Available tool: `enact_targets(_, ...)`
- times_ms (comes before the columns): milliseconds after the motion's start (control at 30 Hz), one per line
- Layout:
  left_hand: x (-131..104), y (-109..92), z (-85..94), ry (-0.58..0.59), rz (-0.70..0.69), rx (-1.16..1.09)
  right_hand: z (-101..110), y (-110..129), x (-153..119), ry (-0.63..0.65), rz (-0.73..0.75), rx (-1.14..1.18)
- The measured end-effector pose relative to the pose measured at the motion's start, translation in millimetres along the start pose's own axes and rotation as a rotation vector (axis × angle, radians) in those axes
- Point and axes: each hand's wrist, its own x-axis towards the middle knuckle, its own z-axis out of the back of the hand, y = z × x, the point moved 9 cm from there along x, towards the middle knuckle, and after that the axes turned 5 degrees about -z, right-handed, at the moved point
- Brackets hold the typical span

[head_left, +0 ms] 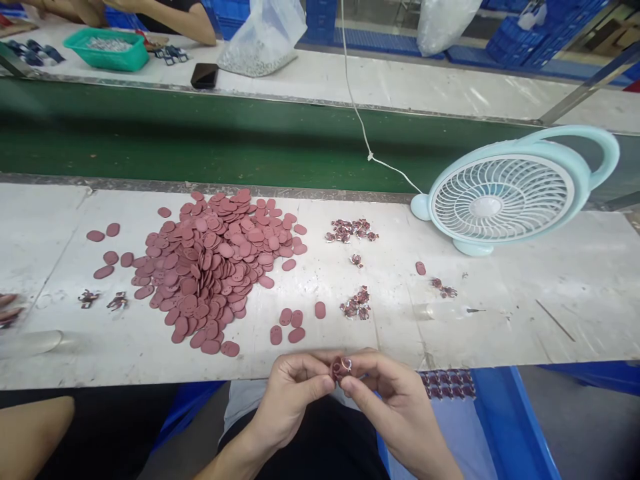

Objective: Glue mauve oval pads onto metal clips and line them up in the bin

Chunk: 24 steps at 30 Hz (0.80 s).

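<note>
Just past the table's front edge, my left hand (pixel 295 393) and my right hand (pixel 387 400) meet, pinching a small dark red part (pixel 340 369) with a shiny bit on it between their fingertips. Beyond them on the white table lie several loose reddish oval discs (pixel 296 335). A large pile of the same discs (pixel 210 267) spreads to the left. Small clusters of dark red and silvery pieces (pixel 356 303) rest ahead of my right hand, with another cluster (pixel 350 230) farther back.
A light blue fan (pixel 487 207) stands at the back right, its white cord running up. A blue tray (pixel 515 427) with rows of dark red parts is below the front edge. Another person's fingers (pixel 9 310) show far left; people sit across the green channel (pixel 200 140).
</note>
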Motion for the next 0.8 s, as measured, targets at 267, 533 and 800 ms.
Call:
enact_targets(267,-5,4,-1.5,-0.043,-0.011,0.013,0,-2,-2,0.0,0.015,0.075)
enact_targets(533,-9,6,-6.4,-0.035,-0.008,0.022,4,12,-9,-0.01,0.115,-0.025)
enact_targets(800,-10,8,-12.3,-0.067,-0.017,-0.015,5,10,-18,-0.07,0.155,0.01)
